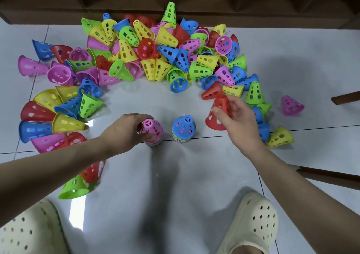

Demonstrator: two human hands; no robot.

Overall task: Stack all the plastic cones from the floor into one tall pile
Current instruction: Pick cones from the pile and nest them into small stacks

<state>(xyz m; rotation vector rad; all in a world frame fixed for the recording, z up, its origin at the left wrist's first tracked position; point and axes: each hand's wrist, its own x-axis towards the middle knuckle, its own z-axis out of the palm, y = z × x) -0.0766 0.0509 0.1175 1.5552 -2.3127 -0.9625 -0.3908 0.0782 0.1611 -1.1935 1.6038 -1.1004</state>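
1. Left hand (128, 127) grips the pink cone (151, 127) topping the left stack (153, 139), fingers curled round its narrow end; the cone sits upright, apparently seated.
2. Right hand (233, 113) holds a red cone (219, 113), thumb on its near wall, fingers behind. Cone is off the stacks, base toward the person and down, tip tilted away.
3. Blue-topped stack (183, 130) stands just left of the red cone, between the two hands; nearer the right hand.
4. Judgement: next move carries the red cone left, axis brought vertical, onto the blue top.
5. Loose cones (155, 49) lie in an arc beyond both stacks on the tiled floor (175, 175). Two stacks exist; merging remains.
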